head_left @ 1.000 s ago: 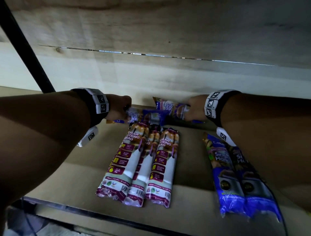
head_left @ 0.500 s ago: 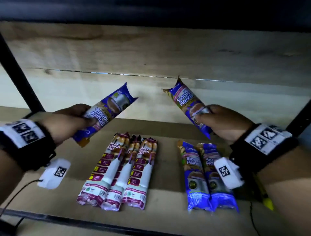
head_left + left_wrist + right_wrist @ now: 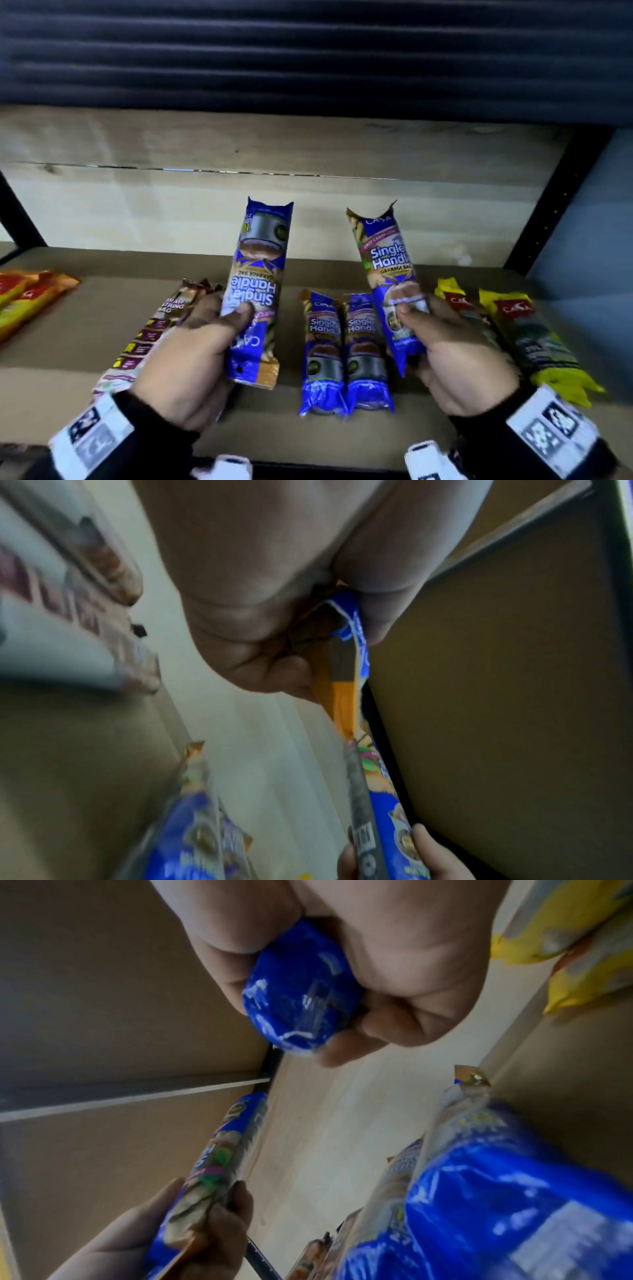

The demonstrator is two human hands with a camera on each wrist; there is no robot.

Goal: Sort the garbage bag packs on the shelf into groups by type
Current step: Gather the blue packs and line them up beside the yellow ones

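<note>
My left hand (image 3: 186,356) and right hand (image 3: 455,356) each grasp a blue pack above the shelf (image 3: 394,442). The left pack (image 3: 255,274) is upside down; set carelessly, it could skew the blue pair (image 3: 346,353).

We see our left hand (image 3: 260,610) squeezing the end of a blue pack (image 3: 346,653) (orange inside the fold), with our right hand (image 3: 404,859) holding another blue pack (image 3: 387,804) nearby.

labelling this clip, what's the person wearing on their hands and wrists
Bare hands, no gloves. The left hand and right hand each end in a black wrist cuff carrying a white band printed with black square marker codes. A small white tag-like piece with a marker sits under each wrist.
</note>
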